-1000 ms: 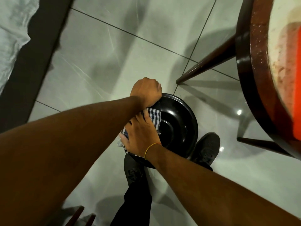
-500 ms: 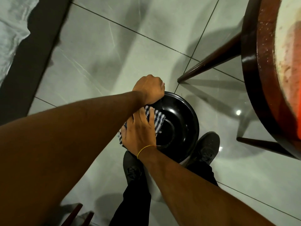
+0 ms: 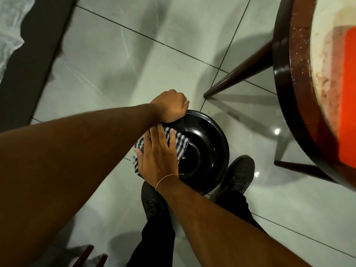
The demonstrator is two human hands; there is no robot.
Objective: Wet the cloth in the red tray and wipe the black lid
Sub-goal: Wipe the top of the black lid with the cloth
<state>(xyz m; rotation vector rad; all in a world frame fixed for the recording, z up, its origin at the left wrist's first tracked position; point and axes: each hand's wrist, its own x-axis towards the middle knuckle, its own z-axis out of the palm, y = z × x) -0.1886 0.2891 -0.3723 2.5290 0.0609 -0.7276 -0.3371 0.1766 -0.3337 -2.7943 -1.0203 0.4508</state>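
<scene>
I looked down and saw the black lid (image 3: 206,149) held up above the grey floor tiles (image 3: 115,60). It was round and shiny, and it was tipped so its hollow side faced me. Two dark shoes (image 3: 238,176) stood on the floor right under it.

The left hand (image 3: 170,106) was closed in a fist on the far rim of the lid. It gripped the lid tight at the top edge. I could not see its fingertips, because they curled under the rim.

The right hand (image 3: 157,157) lay flat with its fingers spread out. It pressed the cloth (image 3: 180,144) down onto the left part of the lid. The cloth had blue and white checks. It was bunched up, and some of it stuck out past the lid's edge beside the thumb. A thin yellow band (image 3: 165,180) went around the right wrist.

The two hands were very close, almost touching, with the left one just above the right.

At the right stood a dark wooden table (image 3: 285,78) with thin legs. A bit of the red tray (image 3: 348,93) sat on top of it, well apart from the lid. I could only see its edge.
</scene>
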